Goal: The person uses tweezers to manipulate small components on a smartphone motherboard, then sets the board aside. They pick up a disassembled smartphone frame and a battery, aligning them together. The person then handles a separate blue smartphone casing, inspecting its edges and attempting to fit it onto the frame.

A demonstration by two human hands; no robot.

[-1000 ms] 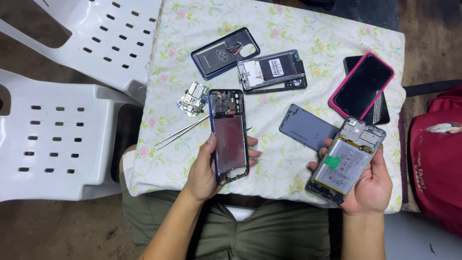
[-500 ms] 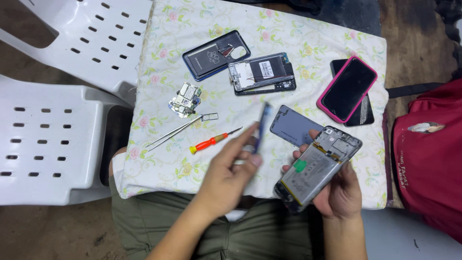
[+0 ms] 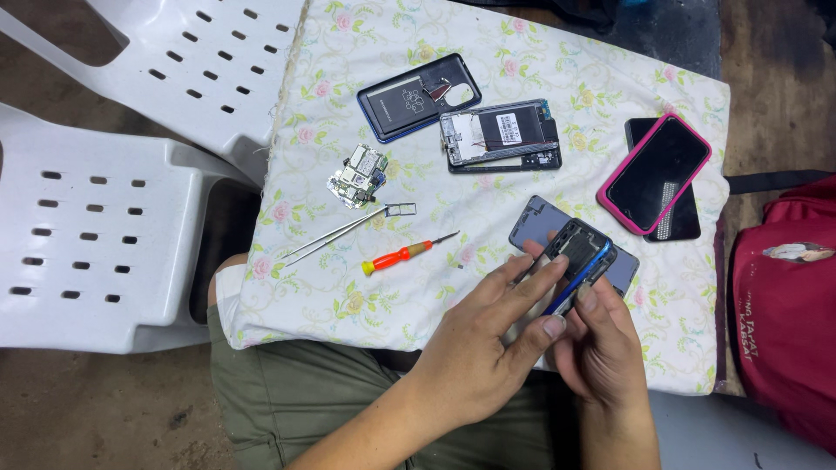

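Screwdriver [image 3: 401,256], tweezers [image 3: 340,233] lie beside both hands' phone [image 3: 582,254].

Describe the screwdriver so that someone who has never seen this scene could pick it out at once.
Start at the floral cloth covering the table and look to its near half, left of the two hands. The screwdriver lies there flat, just below the thin metal tweezers. Its bright orange-red handle and short dark shaft set it apart from the grey and black parts around it.

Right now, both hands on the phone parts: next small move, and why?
Probably press the blue frame down onto the phone body beneath. Left hand and right hand hold both stacked, edges nearly aligned, the frame slightly tilted; the screwdriver lies untouched.
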